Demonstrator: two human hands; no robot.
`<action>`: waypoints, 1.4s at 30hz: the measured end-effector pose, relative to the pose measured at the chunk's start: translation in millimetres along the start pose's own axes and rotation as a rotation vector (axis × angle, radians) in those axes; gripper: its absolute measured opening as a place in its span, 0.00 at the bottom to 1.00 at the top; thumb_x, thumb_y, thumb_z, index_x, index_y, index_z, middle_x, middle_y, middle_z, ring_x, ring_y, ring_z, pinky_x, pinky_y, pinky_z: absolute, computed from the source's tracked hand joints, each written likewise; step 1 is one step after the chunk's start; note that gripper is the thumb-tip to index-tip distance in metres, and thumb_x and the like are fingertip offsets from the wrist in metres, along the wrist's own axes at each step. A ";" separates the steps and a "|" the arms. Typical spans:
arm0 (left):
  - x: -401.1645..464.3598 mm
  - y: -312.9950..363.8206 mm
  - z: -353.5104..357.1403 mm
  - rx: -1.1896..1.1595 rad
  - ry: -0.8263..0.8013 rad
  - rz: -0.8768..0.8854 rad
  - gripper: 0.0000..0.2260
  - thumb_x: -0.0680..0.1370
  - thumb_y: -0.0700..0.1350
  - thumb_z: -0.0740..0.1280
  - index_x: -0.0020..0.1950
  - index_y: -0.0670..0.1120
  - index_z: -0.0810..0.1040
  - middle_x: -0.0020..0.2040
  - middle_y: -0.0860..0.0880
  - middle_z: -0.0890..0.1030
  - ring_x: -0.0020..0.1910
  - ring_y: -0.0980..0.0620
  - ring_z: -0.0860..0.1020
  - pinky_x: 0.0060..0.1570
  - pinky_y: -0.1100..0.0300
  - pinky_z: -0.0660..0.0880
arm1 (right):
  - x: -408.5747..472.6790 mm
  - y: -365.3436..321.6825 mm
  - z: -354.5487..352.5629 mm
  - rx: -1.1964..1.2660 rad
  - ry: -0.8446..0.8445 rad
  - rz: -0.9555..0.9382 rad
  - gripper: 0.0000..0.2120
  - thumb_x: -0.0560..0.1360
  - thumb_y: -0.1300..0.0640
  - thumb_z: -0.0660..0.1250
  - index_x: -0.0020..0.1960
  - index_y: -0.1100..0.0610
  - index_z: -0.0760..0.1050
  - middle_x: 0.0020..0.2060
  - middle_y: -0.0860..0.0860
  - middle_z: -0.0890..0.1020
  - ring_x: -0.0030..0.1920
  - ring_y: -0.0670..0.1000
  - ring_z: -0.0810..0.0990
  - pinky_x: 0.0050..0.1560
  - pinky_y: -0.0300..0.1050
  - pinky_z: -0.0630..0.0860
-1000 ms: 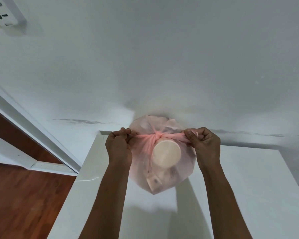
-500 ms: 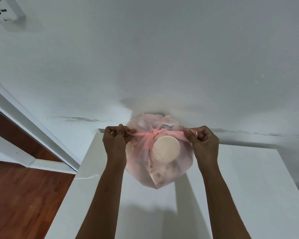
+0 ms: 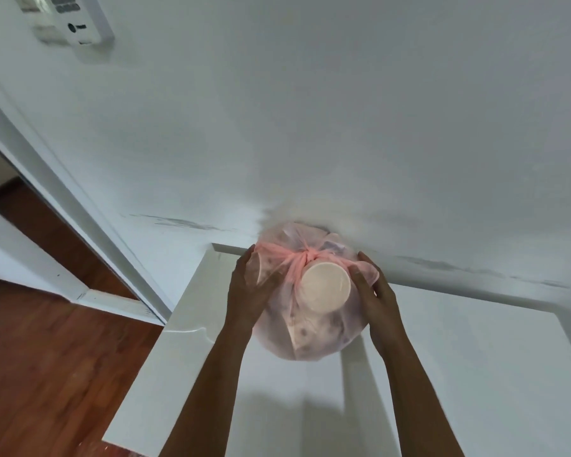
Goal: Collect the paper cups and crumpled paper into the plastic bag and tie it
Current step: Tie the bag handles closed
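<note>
A thin pink plastic bag sits full and round on the white table, near the wall. Its handles are tied in a knot on top. Through the plastic shows the round bottom of a paper cup, with more cups and crumpled paper dimly visible lower down. My left hand presses flat against the bag's left side. My right hand lies with straight fingers against its right side. Both hands cradle the bag between them.
The white wall rises just behind the table. A white wall-mounted device hangs at the upper left. A doorway with a white frame and wooden floor lies to the left of the table's edge.
Both hands have let go of the bag's handles and moved down to its sides. The knot now stands tied on top. The view has tilted up slightly.
</note>
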State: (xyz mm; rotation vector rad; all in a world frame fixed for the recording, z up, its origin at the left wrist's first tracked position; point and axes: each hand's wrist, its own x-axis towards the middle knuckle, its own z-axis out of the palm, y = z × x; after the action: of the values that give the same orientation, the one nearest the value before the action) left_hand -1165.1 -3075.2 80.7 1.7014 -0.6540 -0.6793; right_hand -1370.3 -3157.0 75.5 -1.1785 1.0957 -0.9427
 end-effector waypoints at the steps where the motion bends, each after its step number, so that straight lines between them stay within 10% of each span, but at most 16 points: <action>1: -0.2 -2.5 -4.5 0.005 0.015 -0.005 0.34 0.68 0.56 0.77 0.72 0.59 0.69 0.70 0.58 0.73 0.66 0.53 0.73 0.64 0.56 0.71 | -1.0 1.2 4.9 0.003 -0.008 0.003 0.20 0.74 0.42 0.70 0.65 0.38 0.75 0.60 0.35 0.79 0.62 0.39 0.76 0.60 0.40 0.73; 13: -25.3 -27.1 -135.0 0.024 0.312 -0.070 0.36 0.65 0.65 0.77 0.71 0.61 0.69 0.69 0.56 0.74 0.65 0.50 0.75 0.65 0.45 0.73 | -24.4 10.9 130.7 0.009 -0.256 0.025 0.18 0.75 0.41 0.69 0.63 0.41 0.77 0.59 0.37 0.81 0.61 0.41 0.78 0.66 0.48 0.74; 25: -2.1 -69.5 -335.1 0.002 0.508 -0.046 0.36 0.65 0.68 0.72 0.70 0.59 0.69 0.66 0.57 0.74 0.60 0.54 0.75 0.61 0.54 0.73 | -75.4 15.5 342.7 -0.044 -0.472 -0.011 0.16 0.77 0.43 0.66 0.64 0.45 0.76 0.61 0.40 0.80 0.63 0.44 0.78 0.67 0.52 0.73; 42: 107.2 -194.1 -508.9 -0.019 0.341 -0.257 0.29 0.68 0.59 0.77 0.67 0.59 0.73 0.66 0.55 0.77 0.62 0.50 0.77 0.63 0.43 0.75 | -100.8 118.9 568.3 -0.270 -0.091 0.291 0.33 0.67 0.29 0.64 0.64 0.48 0.74 0.59 0.48 0.81 0.59 0.51 0.79 0.61 0.53 0.76</action>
State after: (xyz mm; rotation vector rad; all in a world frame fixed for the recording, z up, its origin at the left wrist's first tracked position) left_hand -705.9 -2779.4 -18.3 1.8456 -0.1913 -0.5501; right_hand -838.7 -2915.5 -4.2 -1.2242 1.3075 -0.5236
